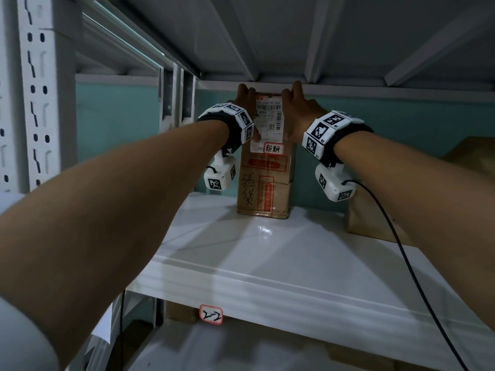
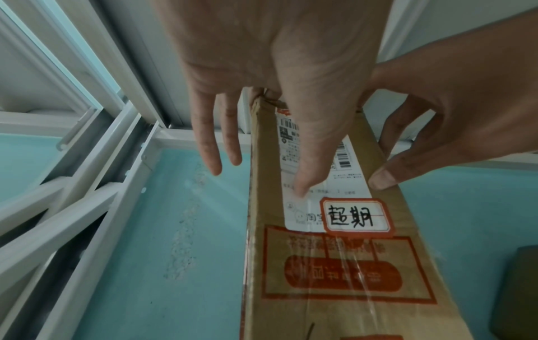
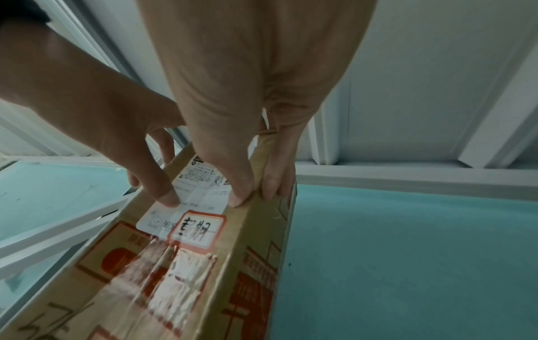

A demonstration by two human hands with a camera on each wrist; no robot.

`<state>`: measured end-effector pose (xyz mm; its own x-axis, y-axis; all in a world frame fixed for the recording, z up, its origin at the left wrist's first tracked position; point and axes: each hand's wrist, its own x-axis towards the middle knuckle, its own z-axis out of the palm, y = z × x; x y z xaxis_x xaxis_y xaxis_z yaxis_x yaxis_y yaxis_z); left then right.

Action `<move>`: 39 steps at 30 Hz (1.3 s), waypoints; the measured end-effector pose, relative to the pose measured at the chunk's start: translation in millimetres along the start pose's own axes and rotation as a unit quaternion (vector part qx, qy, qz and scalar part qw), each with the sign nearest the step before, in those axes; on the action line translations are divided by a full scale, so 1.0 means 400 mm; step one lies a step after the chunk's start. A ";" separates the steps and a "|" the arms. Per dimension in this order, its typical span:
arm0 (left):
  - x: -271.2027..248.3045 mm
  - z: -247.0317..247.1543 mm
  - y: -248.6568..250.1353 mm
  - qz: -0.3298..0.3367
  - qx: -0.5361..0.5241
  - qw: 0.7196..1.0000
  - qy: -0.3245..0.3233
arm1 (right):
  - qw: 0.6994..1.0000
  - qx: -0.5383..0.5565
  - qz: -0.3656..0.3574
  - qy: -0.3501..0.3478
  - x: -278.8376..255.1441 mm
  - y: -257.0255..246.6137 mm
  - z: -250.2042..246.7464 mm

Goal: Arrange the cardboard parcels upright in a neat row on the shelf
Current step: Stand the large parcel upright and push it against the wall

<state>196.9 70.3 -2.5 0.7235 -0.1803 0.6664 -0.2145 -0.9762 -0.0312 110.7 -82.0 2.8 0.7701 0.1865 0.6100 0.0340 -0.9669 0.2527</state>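
Note:
A tall, narrow cardboard parcel [image 1: 263,183] stands upright at the back of the white shelf [image 1: 267,253], against the teal wall. It carries a white shipping label, a red-bordered sticker [image 2: 356,215] and red print. My left hand [image 1: 247,103] holds its upper left edge, with the thumb [image 2: 302,184] on the label and the fingers [image 2: 209,151] down the left side. My right hand [image 1: 293,103] holds the upper right edge, pinching the corner between the thumb [image 3: 240,195] and the fingers [image 3: 275,186]. The parcel's top sits just below the shelf above.
Another brown parcel [image 1: 375,223] lies on the shelf to the right, partly behind my right forearm, with more cardboard [image 1: 468,153] above it. A perforated white post [image 1: 40,89] stands at the left. A black cable [image 1: 401,236] hangs from my right wrist. A box [image 1: 179,311] shows below the shelf's front lip.

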 end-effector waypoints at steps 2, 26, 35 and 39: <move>0.003 0.006 -0.002 -0.001 -0.009 1.000 -0.003 | 1.000 0.011 0.003 0.002 0.013 -0.002 0.010; 0.065 0.075 -0.025 -0.002 -0.012 1.000 0.004 | 0.996 0.072 0.009 0.045 0.100 -0.001 0.113; 0.041 0.058 -0.006 -0.027 -0.057 0.998 -0.011 | 0.996 0.068 0.011 0.057 0.085 0.011 0.129; -0.001 0.044 -0.001 -0.023 -0.084 0.996 0.004 | 0.996 0.058 0.017 0.060 0.068 0.002 0.113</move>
<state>208.0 68.6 -15.8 0.7294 -0.1340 0.6709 -0.2885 -0.9494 0.1240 160.3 -85.6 -14.3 0.6903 0.1668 0.7041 0.0887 -0.9852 0.1464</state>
